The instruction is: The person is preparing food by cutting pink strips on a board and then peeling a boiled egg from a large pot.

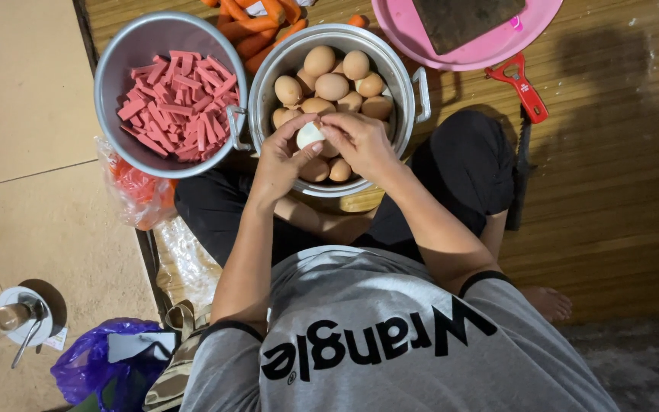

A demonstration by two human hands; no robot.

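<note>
Overhead view of a seated person working over a metal pot (413, 76) filled with brown-shelled eggs (332, 85). The left hand (282, 156) is cradling a partly shelled egg (308, 135), its white surface showing, with the fingers (305, 122) curling around it just above the pot's near rim. The right hand (361, 141) is touching the same egg from the other side, its fingers pressing together in a pinch at the shell. Just beside the pot, to its left and touching it, a metal bowl (112, 69) is holding pink sausage strips (177, 103). Carrots (257, 23) are lying behind both vessels. A pink tray (421, 42) and a red-handled knife (524, 88) are resting on the woven mat (612, 152), well apart from the hands.
</note>
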